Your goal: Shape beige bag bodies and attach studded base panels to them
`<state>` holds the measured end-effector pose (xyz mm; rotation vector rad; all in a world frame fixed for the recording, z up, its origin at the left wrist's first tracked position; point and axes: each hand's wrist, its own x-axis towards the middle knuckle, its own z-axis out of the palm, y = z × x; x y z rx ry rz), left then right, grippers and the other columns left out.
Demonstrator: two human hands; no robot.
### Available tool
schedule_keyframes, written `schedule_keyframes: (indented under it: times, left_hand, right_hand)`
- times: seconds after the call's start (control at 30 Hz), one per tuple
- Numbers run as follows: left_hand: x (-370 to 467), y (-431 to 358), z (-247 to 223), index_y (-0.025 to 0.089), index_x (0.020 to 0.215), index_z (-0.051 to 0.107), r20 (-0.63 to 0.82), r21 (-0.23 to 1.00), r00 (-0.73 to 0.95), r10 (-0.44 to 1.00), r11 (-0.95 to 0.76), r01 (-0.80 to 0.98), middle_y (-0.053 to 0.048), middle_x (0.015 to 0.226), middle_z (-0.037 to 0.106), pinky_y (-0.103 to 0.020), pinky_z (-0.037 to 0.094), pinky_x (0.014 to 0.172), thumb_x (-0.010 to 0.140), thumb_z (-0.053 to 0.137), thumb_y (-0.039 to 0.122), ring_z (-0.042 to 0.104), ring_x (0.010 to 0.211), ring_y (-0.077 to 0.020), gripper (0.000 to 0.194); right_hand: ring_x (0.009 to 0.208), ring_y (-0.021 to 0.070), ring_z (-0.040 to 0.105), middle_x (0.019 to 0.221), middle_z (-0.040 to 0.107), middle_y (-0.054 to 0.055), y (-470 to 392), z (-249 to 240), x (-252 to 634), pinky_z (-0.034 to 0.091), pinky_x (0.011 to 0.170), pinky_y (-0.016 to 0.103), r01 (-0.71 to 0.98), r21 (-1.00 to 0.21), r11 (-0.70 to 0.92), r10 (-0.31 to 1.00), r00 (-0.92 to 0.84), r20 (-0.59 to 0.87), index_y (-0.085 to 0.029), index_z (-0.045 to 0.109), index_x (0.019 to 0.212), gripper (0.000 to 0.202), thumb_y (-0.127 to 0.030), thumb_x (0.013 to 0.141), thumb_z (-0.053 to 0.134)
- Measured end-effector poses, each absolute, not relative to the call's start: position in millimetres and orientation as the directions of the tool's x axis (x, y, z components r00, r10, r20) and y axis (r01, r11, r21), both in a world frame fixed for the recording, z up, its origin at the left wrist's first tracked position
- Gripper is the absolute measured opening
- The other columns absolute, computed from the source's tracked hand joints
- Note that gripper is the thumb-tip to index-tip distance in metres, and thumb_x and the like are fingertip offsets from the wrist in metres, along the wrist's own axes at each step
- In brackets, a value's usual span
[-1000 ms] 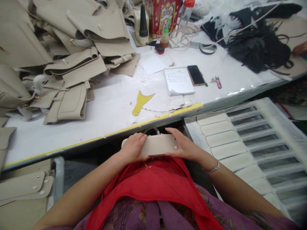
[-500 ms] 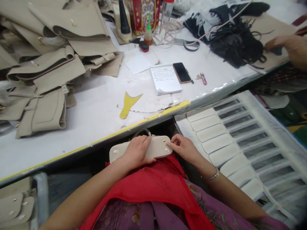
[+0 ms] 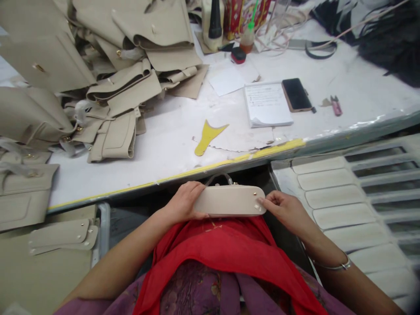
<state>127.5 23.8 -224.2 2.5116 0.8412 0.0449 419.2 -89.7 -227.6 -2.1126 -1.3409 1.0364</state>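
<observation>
A beige handbag (image 3: 226, 201) rests on my lap with its long rounded base facing up. A gold stud and small white bits show near the base's right end, and a dark strap loops out behind. My left hand (image 3: 187, 202) is closed round the left end, fingers over the far side and thumb along the near edge. At the right end, my right hand (image 3: 284, 208) has curled fingers, with its thumb and fingertips on the base's corner beside the white bits. The fingertips partly hide that corner.
Ahead lies the white table (image 3: 170, 144) with beige bag pieces (image 3: 124, 96), a yellow template (image 3: 210, 138), a notepad (image 3: 267, 105), a phone (image 3: 298, 95) and pink snips (image 3: 335, 106). Beige panels (image 3: 59, 236) lie at lower left. A slatted rack (image 3: 387, 179) with pale strips stands right.
My view has turned left, so things appear farther right. My left hand has slid to the handbag's left end, uncovering the middle of its base. My right hand stays at the right corner.
</observation>
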Motion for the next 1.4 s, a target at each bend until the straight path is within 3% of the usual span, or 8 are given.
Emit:
schedule_keyframes:
  times: [0.4,0.77,1.2,1.4]
  left_hand:
    - [125,26,-228,0.010,0.116,0.049,-0.076,0.390,0.825,0.559,-0.745,0.541,-0.016,0.115,0.054,-0.042,0.037,0.095,0.056,0.071,0.052,0.049,0.104,-0.0294,0.077]
    - [193,9,-231,0.010,0.117,0.047,-0.066,0.375,0.863,0.501,-0.789,0.487,-0.016,0.116,0.052,-0.040,0.040,0.092,0.058,0.072,0.050,0.047,0.104,-0.0295,0.076]
    - [250,-1,-225,0.012,0.105,0.050,-0.112,0.324,0.879,0.462,-0.820,0.472,-0.012,0.105,0.053,-0.038,0.041,0.084,0.060,0.069,0.049,0.048,0.095,-0.0272,0.061]
    - [260,-7,-228,0.014,0.115,0.046,-0.091,0.348,0.869,0.487,-0.802,0.486,-0.012,0.111,0.052,-0.039,0.041,0.084,0.061,0.068,0.056,0.049,0.099,-0.0278,0.072]
  right_hand:
    - [0.052,0.0140,0.050,0.054,0.056,-0.001,-81,-225,419,0.032,0.048,0.025,0.764,-0.480,-0.432,0.888,0.269,-0.372,-0.021,0.054,0.062,0.044,-0.063,0.075,0.053]
    - [0.052,0.0112,0.046,0.056,0.054,-0.002,-87,-234,411,0.032,0.049,0.024,0.539,-0.693,-0.479,0.873,0.374,-0.313,-0.018,0.053,0.061,0.039,-0.055,0.073,0.058]
    - [0.051,0.0099,0.044,0.055,0.053,-0.002,-93,-240,415,0.032,0.048,0.023,0.453,-0.768,-0.454,0.873,0.400,-0.280,-0.017,0.055,0.061,0.037,-0.051,0.073,0.061]
    - [0.051,0.0099,0.044,0.055,0.054,-0.002,-95,-240,416,0.031,0.048,0.023,0.469,-0.767,-0.439,0.882,0.387,-0.268,-0.017,0.055,0.061,0.037,-0.051,0.075,0.059]
